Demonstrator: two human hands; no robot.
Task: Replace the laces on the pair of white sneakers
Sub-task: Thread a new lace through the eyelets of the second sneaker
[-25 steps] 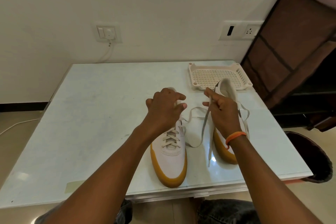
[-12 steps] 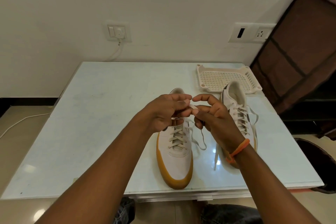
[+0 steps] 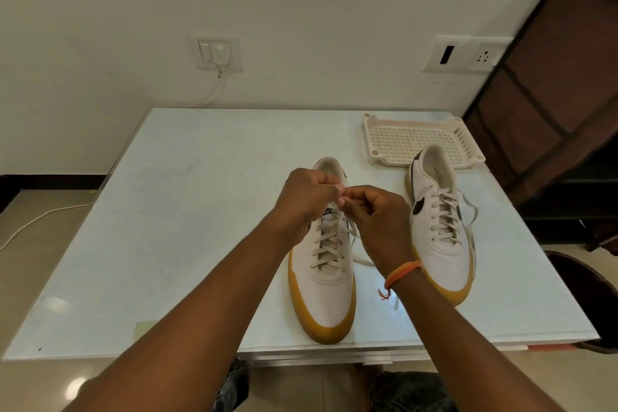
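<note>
Both hands pinching lace ends: left hand (image 3: 309,197), right hand (image 3: 374,211), fingertips meeting over tongue of near sneaker (image 3: 329,264) on table (image 3: 174,211). Looks like tying stage imo: keep tension even, snug knot low. Other sneaker (image 3: 438,227) laced, ends loose.

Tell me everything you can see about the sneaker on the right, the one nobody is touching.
The right sneaker is white, apparently leather, with a mustard-yellow sole band and dark swoosh marks on its sides. It stands upright on the pale table, toe toward the person, heel just in front of the cream plastic tray. Off-white flat laces are threaded through its eyelets; loose ends trail off its right side. Neither hand touches it.
</note>
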